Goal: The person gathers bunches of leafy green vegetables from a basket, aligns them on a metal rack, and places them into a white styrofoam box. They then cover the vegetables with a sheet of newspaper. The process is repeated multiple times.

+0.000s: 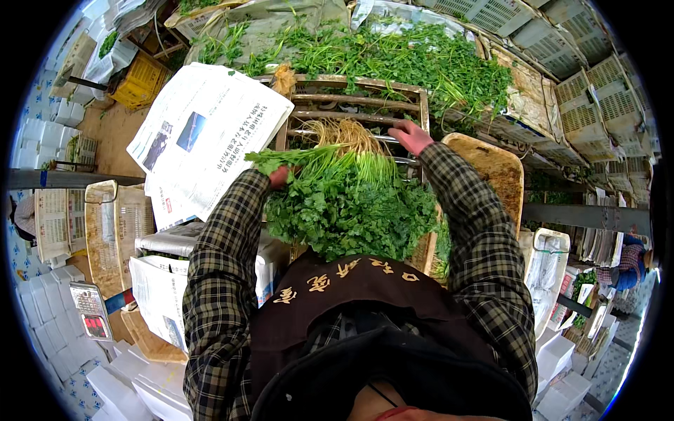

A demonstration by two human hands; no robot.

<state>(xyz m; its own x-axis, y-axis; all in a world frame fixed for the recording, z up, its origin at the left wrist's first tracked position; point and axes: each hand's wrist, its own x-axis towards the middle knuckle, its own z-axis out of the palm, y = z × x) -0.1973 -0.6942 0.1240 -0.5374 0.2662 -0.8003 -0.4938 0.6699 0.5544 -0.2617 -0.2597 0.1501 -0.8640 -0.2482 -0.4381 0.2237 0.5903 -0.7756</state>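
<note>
A large bundle of leafy green herbs (pixel 353 205), resembling coriander or Chinese celery, lies before me with its leaves towards my apron. Its pale stems run up to a tangle of thin brown roots (pixel 345 134) resting over a metal-barred rack (pixel 425 108). My left hand (pixel 280 176) is at the bundle's left side, its fingers mostly hidden under leaves and stems, so its grip does not show. To the right of the roots, my right hand (pixel 412 138) is above the rack's bars with fingers extended and nothing visible in it.
Printed newspaper sheets (pixel 210 131) lie at the left of the rack. Loose herbs (pixel 379 58) cover the surface beyond it. Plastic crates (pixel 600 94) stand at the right, with a stained brown board (pixel 489 171) near my right forearm. A digital scale display (pixel 90 311) is at lower left.
</note>
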